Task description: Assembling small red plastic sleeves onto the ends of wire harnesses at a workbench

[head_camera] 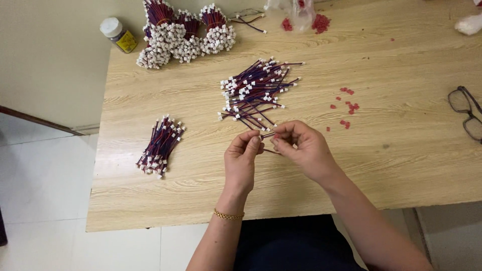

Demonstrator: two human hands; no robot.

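My left hand [242,159] and my right hand [304,148] meet over the wooden table [401,165], pinching the two ends of one short red-and-dark wire [267,135] between fingertips. Just beyond the hands lies a loose heap of the same wires with white plug ends [253,93]. A smaller, tidier pile of wires [160,145] rests to the left of my left hand. A gold bracelet circles my left wrist.
Three tied bundles of wires [186,35] stand at the table's far left, beside a small white-capped bottle [118,34]. Tiny red pieces [346,106] are scattered right of the heap, more by a clear bag [298,12]. Dark-rimmed glasses [467,113] lie at the right edge.
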